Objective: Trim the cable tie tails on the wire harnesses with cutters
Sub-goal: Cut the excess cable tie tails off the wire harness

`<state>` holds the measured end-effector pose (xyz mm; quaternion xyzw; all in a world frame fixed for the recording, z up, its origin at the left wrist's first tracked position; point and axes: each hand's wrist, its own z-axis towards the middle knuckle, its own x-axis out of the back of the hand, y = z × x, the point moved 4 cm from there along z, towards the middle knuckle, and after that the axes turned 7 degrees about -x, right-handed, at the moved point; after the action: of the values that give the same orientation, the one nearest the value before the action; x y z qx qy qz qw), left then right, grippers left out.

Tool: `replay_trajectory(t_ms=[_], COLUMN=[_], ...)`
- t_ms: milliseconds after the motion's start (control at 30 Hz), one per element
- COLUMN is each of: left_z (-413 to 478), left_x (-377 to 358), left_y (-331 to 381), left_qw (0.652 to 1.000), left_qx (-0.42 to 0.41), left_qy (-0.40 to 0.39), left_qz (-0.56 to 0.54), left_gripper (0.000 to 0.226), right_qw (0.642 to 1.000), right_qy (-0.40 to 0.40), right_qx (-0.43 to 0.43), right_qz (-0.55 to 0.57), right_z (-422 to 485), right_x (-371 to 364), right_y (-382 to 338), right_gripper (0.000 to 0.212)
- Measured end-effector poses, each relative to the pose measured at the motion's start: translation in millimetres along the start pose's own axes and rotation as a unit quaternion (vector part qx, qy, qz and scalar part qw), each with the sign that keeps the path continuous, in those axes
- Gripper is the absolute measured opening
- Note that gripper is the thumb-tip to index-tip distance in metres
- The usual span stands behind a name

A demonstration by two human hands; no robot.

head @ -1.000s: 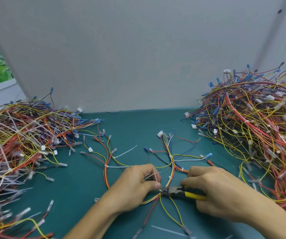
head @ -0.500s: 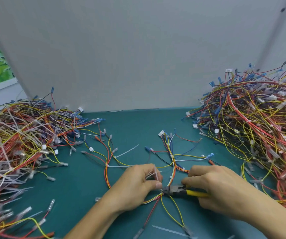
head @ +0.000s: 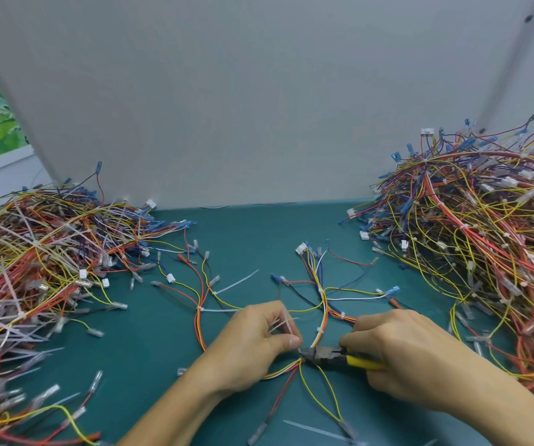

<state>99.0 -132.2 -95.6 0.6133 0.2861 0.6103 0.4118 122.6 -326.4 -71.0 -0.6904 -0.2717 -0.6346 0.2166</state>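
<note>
**Snipping a cable tie tail on the harness between the two hands**

Covering the whole work area is a dark teal tabletop [head: 253, 239], backed by a plain grey partition panel [head: 259, 91]. A tall tangled heap of red, yellow and blue wire harnesses [head: 471, 239] fills the right side, and a flatter heap of red, yellow and white harnesses bristling with long translucent tie tails [head: 34, 268] fills the left; judging by those tails, the left heap looks untrimmed.

Between the heaps, one loose harness of yellow, orange, white and blue wires with a white plug [head: 322, 297] lies spread on the tabletop in front of the person. The left hand [head: 253, 346] is curled, thumb and forefinger pressed together on the wire bundle, with a few thin translucent tie tails [head: 283, 325] sticking up between its fingers. The right hand [head: 401, 355] is wrapped around the yellow handles of the dark steel cutters [head: 323, 354], whose nose touches the bundle just beside the left thumb tip.

The step in hand appears to be the cut itself at this tie. Whether the blades are already closed on the tail cannot be told. The next move calls for a firm squeeze with the blades flush against the tie head and clear of the wire insulation, then shifting along to the next white tie [head: 319, 331] up the harness. A cut white tail [head: 310, 430] lies near the bottom edge.
</note>
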Motion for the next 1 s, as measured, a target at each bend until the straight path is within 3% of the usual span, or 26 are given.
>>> replay_trajectory(t_ms=[67,200,333,533,700,767,867,1000], left_z=[-1.7,-2.5,-9.7,-16.0,-17.1,-18.9,-20.9,-20.5], left_x=[3.5,33.5,68.7,80.4,87.9,87.6,78.0,64.0], left_y=[0.3,6.6,6.3,-8.4,-22.0,-23.5,-15.5,-8.1], left_qw=[0.991,0.936,0.888,0.917,0.938,0.958,0.989,0.997], left_qx=[0.033,0.050,0.077,0.114,0.064,0.033,-0.018,-0.055], left_qy=[0.031,0.124,0.163,0.202,0.236,0.207,0.105,-0.008], left_qz=[-0.126,-0.326,-0.423,-0.324,-0.246,-0.194,-0.099,0.044], left_gripper=[0.009,0.017,0.020,0.018,0.010,0.022,0.021,0.025], right_qw=[1.000,0.995,0.991,0.978,0.977,0.978,0.979,0.979], right_qy=[0.010,0.059,0.085,0.127,0.108,0.091,0.085,0.069], right_qx=[-0.012,-0.036,-0.033,0.030,0.025,-0.004,-0.065,-0.103], right_qz=[0.012,0.073,0.097,0.161,0.183,0.186,0.175,0.164], right_z=[0.1,-1.9,-4.5,15.1,36.6,37.8,32.9,24.8], right_x=[-0.3,3.9,9.3,20.5,5.8,-1.9,-3.5,-0.9], right_y=[1.6,7.6,4.3,-36.3,-61.9,-52.2,-21.7,5.0], right_gripper=[0.013,0.027,0.038,0.024,0.022,0.023,0.028,0.028])
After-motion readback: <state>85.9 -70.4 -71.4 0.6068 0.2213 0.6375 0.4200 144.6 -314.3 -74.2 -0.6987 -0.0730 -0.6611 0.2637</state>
